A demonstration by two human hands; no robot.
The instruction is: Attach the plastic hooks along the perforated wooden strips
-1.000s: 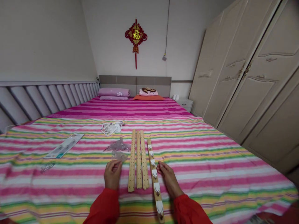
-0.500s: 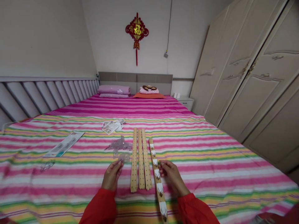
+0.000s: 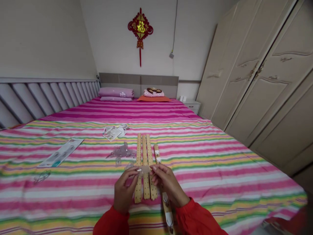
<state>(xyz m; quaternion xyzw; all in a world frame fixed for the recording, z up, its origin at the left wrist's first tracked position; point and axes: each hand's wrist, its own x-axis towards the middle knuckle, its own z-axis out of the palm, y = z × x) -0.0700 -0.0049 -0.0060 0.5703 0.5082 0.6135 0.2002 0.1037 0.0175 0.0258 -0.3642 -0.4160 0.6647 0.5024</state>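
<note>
My left hand (image 3: 125, 189) pinches a small clear plastic piece (image 3: 145, 169) by its left side. The fingertips of my right hand (image 3: 169, 183) close on the same piece from the right. It hangs over three pale wooden strips (image 3: 146, 192) dotted with small holes, laid side by side. A fourth wooden strip carries a row of white hooks (image 3: 168, 216), partly hidden under my right hand. Left of the strips lies crumpled clear plastic packaging (image 3: 123, 150), with a small clear piece (image 3: 129, 165) just beyond my left fingers.
Farther back are white cards and packaging (image 3: 114, 132). A long hook package (image 3: 62, 152) and a thin wire-like loop (image 3: 42, 176) lie to the left on the striped sheet (image 3: 80, 195). A slatted rail (image 3: 49, 94) borders the left side; wardrobes (image 3: 256, 81) stand at right.
My right hand has left the hook strip and moved left. My left hand has moved right with the clear plastic piece, and both hands now meet over the bare strips.
</note>
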